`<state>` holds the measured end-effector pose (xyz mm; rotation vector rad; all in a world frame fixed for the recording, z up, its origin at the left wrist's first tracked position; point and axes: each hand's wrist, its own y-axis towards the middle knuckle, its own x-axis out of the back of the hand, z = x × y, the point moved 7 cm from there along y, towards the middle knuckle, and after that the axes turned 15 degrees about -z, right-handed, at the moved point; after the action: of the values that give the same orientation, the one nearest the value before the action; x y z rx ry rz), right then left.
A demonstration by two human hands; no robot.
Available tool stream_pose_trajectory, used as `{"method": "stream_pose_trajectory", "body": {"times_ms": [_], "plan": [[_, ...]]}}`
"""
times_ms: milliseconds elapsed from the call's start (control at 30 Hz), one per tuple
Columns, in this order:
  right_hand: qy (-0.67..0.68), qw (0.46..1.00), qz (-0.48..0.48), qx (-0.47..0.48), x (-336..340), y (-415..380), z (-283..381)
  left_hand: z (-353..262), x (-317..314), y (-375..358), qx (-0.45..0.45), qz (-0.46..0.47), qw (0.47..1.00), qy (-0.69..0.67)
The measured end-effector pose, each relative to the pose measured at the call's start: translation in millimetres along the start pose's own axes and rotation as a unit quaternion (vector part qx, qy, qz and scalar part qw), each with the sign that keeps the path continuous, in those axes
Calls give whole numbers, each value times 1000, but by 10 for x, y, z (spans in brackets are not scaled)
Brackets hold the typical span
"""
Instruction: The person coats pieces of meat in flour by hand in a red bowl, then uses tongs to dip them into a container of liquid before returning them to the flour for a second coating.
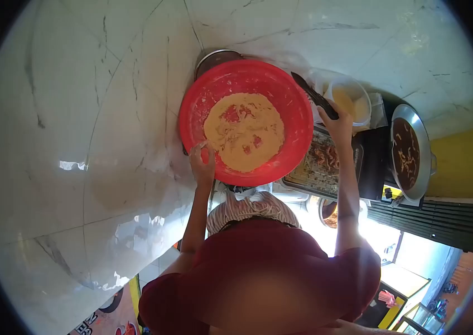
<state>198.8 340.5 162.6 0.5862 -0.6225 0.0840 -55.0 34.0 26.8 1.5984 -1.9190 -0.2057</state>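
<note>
A large red basin (191, 106) stands in front of me with pale yellowish flour (253, 125) spread over its bottom. At the basin's near left edge, my left hand (202, 163) has its flour-dusted fingers curled over the rim. Closed around black tongs (315, 96), my right hand (339, 121) is just beyond the basin's right side. The tongs point up and left, over the rim. Right behind that hand is a translucent tub (363, 109) with a pale yellow liquid in it.
Below the tub lies a metal tray (320, 188) with browned pieces on it. Further right, a wide pan (421, 167) holds dark oil with strips of food. Part of a round metal pot (214, 57) shows behind the basin. A marble-patterned surface (119, 139) extends left.
</note>
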Motion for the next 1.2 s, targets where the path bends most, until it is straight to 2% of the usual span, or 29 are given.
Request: {"method": "stream_pose_trajectory", "body": {"times_ms": [67,100,167,267,367,733,833,933,1033,1067,1200], "plan": [[33,997,-71,10,119,-9,-86,-27,-11,-24,-19,6,1000,9],[20,996,-81,-24,65,-149,-107,56,169,32,-20,22,999,30],[-20,991,-115,-70,209,-141,-336,85,132,39,-20,44,998,43],[-114,988,-70,-72,487,-47,-527,166,9,-76,-49,68,991,102],[-184,981,-10,-54,577,60,-767,119,-36,-95,-28,67,992,106],[-284,954,81,43,-361,226,-1620,113,-85,-128,-55,54,986,148],[-197,978,68,9,-402,227,-1695,81,-82,-107,-58,43,986,153],[-173,983,68,-8,-337,256,-1642,78,-94,-110,-47,39,986,158],[-179,983,-34,16,-51,312,-1039,107,-89,-98,-27,38,987,157],[-124,987,-84,49,-16,313,-832,115,-94,-101,-20,38,987,154],[66,995,60,36,-485,135,-208,117,-93,-74,18,19,988,151]]}}
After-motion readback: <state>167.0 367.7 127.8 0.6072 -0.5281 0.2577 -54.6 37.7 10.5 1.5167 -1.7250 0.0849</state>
